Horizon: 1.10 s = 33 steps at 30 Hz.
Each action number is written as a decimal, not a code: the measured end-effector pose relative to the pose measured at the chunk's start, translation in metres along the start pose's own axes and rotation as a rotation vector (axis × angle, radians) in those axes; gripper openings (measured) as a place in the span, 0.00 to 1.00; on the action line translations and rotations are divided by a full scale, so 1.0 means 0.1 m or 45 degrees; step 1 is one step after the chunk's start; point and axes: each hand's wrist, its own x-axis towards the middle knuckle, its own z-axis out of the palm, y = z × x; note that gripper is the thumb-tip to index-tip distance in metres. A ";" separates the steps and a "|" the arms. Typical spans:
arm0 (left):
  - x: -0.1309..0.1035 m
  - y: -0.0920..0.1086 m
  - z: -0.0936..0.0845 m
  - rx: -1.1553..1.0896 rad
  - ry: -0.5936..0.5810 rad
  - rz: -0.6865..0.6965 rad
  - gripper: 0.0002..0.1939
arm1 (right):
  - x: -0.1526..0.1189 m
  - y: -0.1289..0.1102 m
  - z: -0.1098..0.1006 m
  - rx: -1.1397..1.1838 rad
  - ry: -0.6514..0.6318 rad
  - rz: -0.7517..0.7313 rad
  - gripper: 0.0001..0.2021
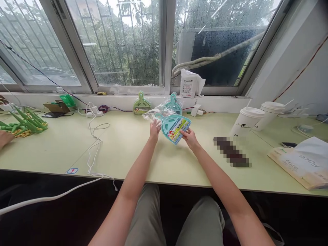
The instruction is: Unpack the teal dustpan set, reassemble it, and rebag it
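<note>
A teal dustpan set (170, 127) with a printed label and a striped brush is held tilted above the table. My left hand (155, 130) grips the clear plastic wrapper (156, 111) at its handle end. At the wide lower right edge, my right hand (189, 136) pinches the set by its label side. Behind it, a second teal dustpan set (173, 102) leans upright against the sill, partly hidden by the held one. A green dustpan set (141, 104) stands to the left of that.
White cables (95, 147) and a power strip (94, 112) lie left of my arms. Two lidded cups (247, 120) and a tissue pack (294, 167) are on the right. At far left, another person's hand (5, 138) is beside green plastic pieces (30, 121).
</note>
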 end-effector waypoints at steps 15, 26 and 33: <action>-0.23 -0.27 0.20 0.067 -0.517 -0.117 0.22 | 0.09 -0.02 -0.04 -0.028 0.363 -0.201 0.36; -0.23 -0.14 0.20 -0.019 -0.402 -0.133 0.11 | 0.00 -0.17 0.08 -0.081 0.177 -0.252 0.24; -0.30 -0.13 0.22 -0.017 -0.474 -0.177 0.13 | -0.07 -0.25 0.17 0.027 0.178 -0.239 0.17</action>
